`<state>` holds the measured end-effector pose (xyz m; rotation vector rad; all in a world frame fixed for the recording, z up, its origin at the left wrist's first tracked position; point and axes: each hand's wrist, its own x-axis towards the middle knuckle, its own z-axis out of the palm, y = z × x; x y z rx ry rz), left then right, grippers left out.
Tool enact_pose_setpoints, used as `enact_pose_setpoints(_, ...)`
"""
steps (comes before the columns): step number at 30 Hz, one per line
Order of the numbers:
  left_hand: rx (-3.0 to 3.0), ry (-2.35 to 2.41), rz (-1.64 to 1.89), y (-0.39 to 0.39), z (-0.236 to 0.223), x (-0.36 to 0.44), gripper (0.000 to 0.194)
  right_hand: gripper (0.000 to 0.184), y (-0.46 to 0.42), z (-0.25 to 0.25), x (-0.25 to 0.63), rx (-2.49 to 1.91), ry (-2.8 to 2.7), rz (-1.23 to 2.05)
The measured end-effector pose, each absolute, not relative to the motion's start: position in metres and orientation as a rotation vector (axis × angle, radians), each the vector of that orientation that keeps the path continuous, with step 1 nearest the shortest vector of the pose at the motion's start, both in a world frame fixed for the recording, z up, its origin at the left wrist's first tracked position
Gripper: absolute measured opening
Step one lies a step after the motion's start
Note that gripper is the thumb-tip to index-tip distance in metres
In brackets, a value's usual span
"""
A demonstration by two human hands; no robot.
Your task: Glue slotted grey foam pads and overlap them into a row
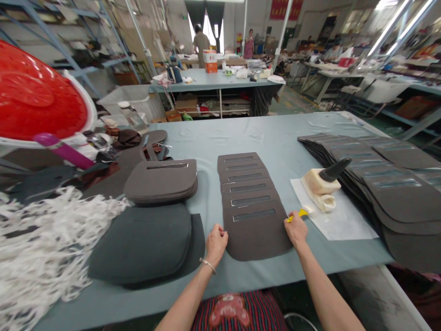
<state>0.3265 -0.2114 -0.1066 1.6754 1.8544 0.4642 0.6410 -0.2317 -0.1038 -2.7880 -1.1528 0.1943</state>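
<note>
Yellow tool seems mostly hidden in right hand.

A round red plastic basin sat at the far left, above a heap of white shredded strips. A stack of grey leather panels lay near darker grey pieces. Rows of slotted dark panels covered the grey worktable at right.

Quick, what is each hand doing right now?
Left hand: closed, resting at the left edge of the nearest brown piece.
Right hand: closed on a small yellow tool.
</note>
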Motion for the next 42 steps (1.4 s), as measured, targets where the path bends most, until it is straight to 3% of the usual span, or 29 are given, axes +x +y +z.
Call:
enact_pose_setpoints(8, 1.795, 1.829, 0.445, -0.218, -0.098, 0.329, 0.005, 0.025, -0.235, -0.103, 0.632, -2.732, -1.235, 0.026)
enact_pose_setpoints(17, 1.903, 1.696, 0.534, -0.218, -0.071, 0.295, 0.032, 0.024, -0.248, -0.101, 0.641, -2.653, -1.122, -0.102)
enact_pose_setpoints(22, 1.997, 2.239, 0.545, -0.233, -0.044, 0.215, 0.031, 0.024, -0.257, -0.097, 0.631, -2.504, -1.149, -0.137)
enact_pose_setpoints(26, 1.958, 2.199, 0.477, -0.24, -0.039, 0.179, 0.016, 0.018, -0.242, -0.086, 0.572, -2.276, -1.274, 0.005)
enact_pose_setpoints(30, 1.737, 2.018, 0.66, -0.238, -0.038, 0.189, 0.01, 0.022, -0.226, -0.065, 0.465, -1.878, -1.487, 0.518)
enact_pose_setpoints(33, 1.607, 1.816, 0.795, -0.241, -0.034, 0.206, 0.016, 0.024, -0.221, -0.051, 0.388, -1.589, -1.579, 0.865)
enact_pose_setpoints(36, 1.596, 1.632, 0.852, -0.243, -0.029, 0.202, 0.028, 0.014, -0.219, -0.047, 0.346, -1.5, -1.596, 0.891)
enact_pose_setpoints(40, 1.645, 2.297, 0.856, -0.237, -0.025, 0.151, 0.038, 0.006, -0.221, -0.054, 0.341, -1.449, -1.613, 0.831)
enact_pose_setpoints(42, 1.572, 2.616, 0.685, -0.23, -0.025, 0.12, 0.058, 0.005, -0.225, -0.058, 0.347, -1.453, -1.598, 0.816)
